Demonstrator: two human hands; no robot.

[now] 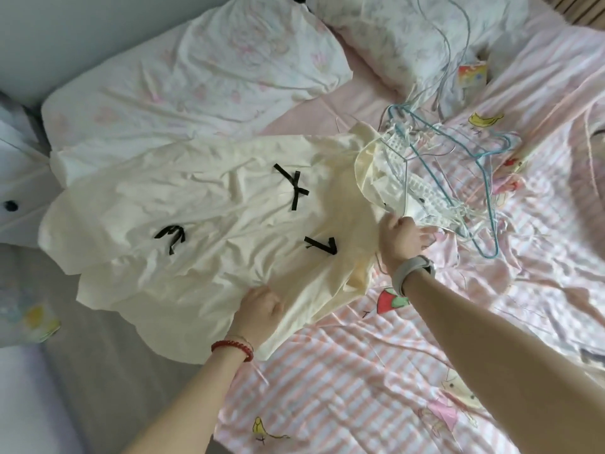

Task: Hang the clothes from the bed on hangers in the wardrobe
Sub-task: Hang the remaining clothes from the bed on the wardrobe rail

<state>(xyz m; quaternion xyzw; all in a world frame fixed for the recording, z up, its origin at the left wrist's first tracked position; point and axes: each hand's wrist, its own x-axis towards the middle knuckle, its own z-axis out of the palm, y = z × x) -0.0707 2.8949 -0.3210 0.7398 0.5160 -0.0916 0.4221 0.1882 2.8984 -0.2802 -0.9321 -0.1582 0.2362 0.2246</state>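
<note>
A cream dress (203, 217) with three black ribbon bows lies spread across the bed. Its lace-trimmed collar end points toward a tangle of blue and white wire hangers (458, 172) on the pink striped sheet. My left hand (258, 309), with a red bead bracelet on the wrist, pinches the dress fabric near its lower side. My right hand (402, 237), with a grey watch on the wrist, grips the dress at the collar, next to the hangers. The wardrobe is out of view.
Two floral pillows (203, 77) lie at the head of the bed. A white garment with a dark button (16, 191) sits at the left edge. A small colourful packet (471, 75) rests by the far pillow. The grey mattress edge (108, 371) shows at lower left.
</note>
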